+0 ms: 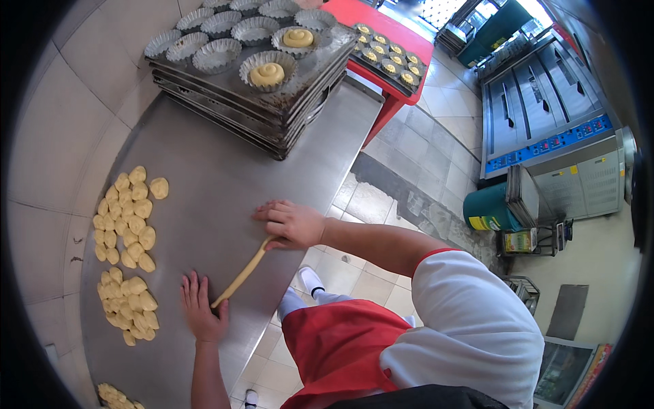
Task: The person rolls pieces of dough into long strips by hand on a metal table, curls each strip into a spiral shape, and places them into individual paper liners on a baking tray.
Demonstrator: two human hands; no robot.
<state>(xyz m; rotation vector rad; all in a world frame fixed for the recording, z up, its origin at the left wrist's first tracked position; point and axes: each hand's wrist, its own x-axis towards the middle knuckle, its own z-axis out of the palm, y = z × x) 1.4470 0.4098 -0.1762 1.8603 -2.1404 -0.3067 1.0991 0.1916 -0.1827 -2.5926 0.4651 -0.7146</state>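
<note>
A thin rope of dough (242,275) lies slantwise on the steel table (178,225) between my hands. My left hand (204,312) rests flat at its near end, fingers stretched out and thumb against the dough. At the far end, my right hand (294,223) lies palm down with its fingers extended over the tabletop, partly covering the rope's tip. To the left sit two clusters of small dough pieces, an upper pile (127,217) and a lower pile (128,304). Another pile of dough (116,397) shows at the bottom edge.
Stacked baking trays (272,129) stand at the table's far end. Fluted tins (216,54) cover the top one, two holding coiled dough (266,73). Beyond, a red table (415,42) bears a tray of filled tins (390,57). A tiled wall borders the left; a deck oven (538,102) stands right.
</note>
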